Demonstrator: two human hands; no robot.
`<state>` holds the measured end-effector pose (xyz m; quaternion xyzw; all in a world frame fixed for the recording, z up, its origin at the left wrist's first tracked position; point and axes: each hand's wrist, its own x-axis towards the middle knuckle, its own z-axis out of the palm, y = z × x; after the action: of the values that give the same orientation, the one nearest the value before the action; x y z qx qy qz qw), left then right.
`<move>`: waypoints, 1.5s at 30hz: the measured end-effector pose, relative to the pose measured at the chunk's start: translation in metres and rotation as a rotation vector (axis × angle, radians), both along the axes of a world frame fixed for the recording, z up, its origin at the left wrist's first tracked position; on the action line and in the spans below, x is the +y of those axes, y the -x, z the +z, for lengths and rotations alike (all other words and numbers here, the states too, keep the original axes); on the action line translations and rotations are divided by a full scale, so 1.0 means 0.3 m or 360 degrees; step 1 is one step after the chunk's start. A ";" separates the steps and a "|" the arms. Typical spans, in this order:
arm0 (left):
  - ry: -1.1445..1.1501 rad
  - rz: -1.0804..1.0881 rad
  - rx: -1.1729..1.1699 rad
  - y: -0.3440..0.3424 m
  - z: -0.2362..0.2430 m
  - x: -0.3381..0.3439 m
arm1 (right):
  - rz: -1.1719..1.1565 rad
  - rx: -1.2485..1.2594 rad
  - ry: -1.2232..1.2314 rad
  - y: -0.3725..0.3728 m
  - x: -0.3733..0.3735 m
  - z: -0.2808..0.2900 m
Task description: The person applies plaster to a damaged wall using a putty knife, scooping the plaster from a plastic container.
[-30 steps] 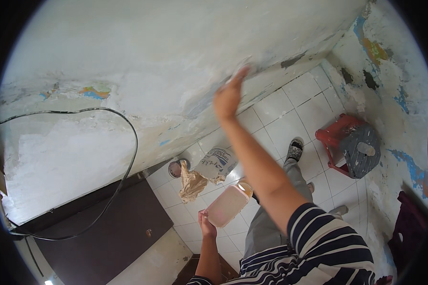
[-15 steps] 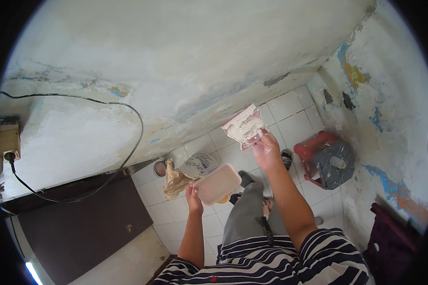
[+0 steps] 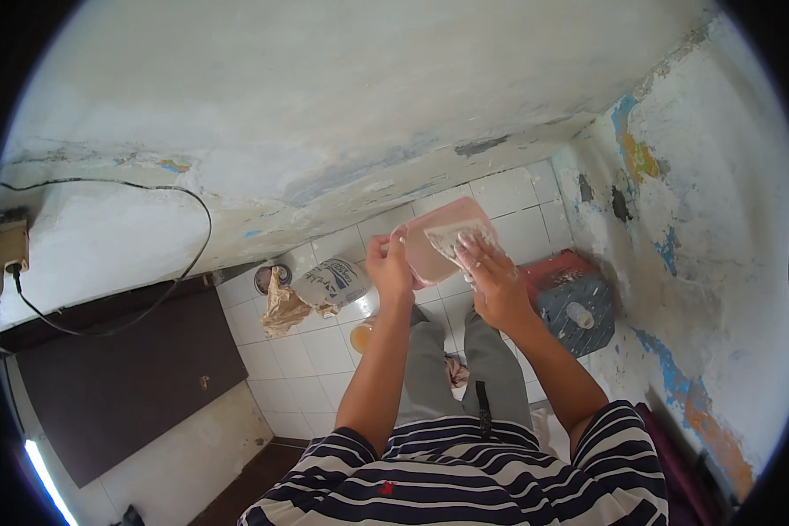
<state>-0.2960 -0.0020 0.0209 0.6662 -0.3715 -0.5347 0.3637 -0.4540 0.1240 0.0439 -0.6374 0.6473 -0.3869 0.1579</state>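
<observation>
My left hand grips the near left edge of a pinkish, round-cornered plastic plate, held out over the floor. My right hand is closed on a putty spreader smeared with whitish putty. The spreader lies over the right part of the plate, overlapping it; I cannot tell whether it presses on the surface. Whitish smears cover the fingers of my right hand.
A putty sack stands on the white tiles beside crumpled brown paper and a round tin. A red and grey splattered stool is at right. Patched walls enclose the corner; a black cable hangs at left.
My hands have come together. The plate has moved up and right, while the spreader has come down and turned over it. My view has shifted a little.
</observation>
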 end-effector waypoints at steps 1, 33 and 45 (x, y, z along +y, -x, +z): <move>0.0001 0.0012 0.0003 0.031 0.011 -0.002 | 0.0049 0.0066 0.0008 0.014 0.017 -0.015; 0.1063 -0.0467 -0.0537 0.202 0.128 0.070 | 0.0196 0.0228 -0.0355 0.361 -0.042 -0.022; 0.0893 -0.0423 -0.0686 0.228 0.078 0.074 | 0.0283 -0.0011 -0.0899 0.307 -0.081 0.060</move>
<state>-0.3643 0.0201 0.0444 0.5838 -0.6548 -0.3023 0.3730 -0.5462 0.0998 0.0619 -0.6212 0.6705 -0.1782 0.3644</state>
